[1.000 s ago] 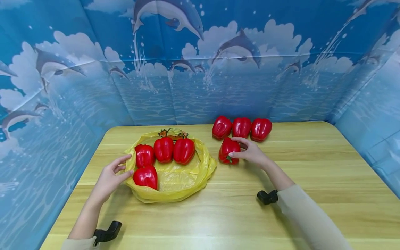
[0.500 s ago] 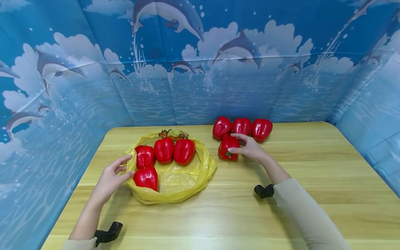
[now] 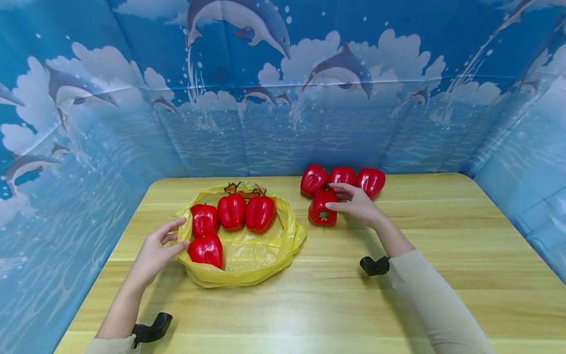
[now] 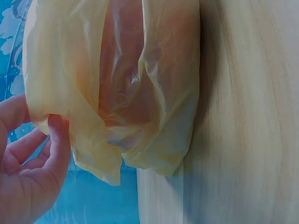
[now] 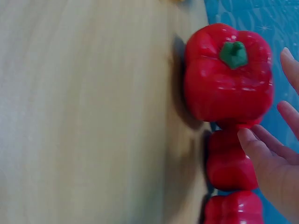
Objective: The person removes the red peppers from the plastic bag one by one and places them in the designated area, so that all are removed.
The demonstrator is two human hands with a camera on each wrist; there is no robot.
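A yellow plastic bag (image 3: 247,278) lies with its mouth spread, holding several red bell peppers (image 3: 261,214). On its left side my left hand (image 3: 155,253) holds the rim; in the left wrist view, the thumb and fingers of that left hand (image 4: 35,172) are at the edge of the bag (image 4: 159,93). A single red bell pepper (image 3: 323,209) with a green stem faces me on the table, just in front of a row of three. Beside it, my right hand (image 3: 360,206) has its fingers spread. The right wrist view shows a gap between these fingers and the pepper (image 5: 224,88).
Three more red bell peppers (image 3: 370,182) stand in a row at the back edge of the wooden table (image 3: 336,309). Behind and at the sides hangs a blue dolphin-print cloth (image 3: 283,132). Each wrist wears a black camera mount (image 3: 374,266).
The right hand has pushed the single pepper back towards the row, and its fingers have come away from it. My left hand and the bag have stayed in place.
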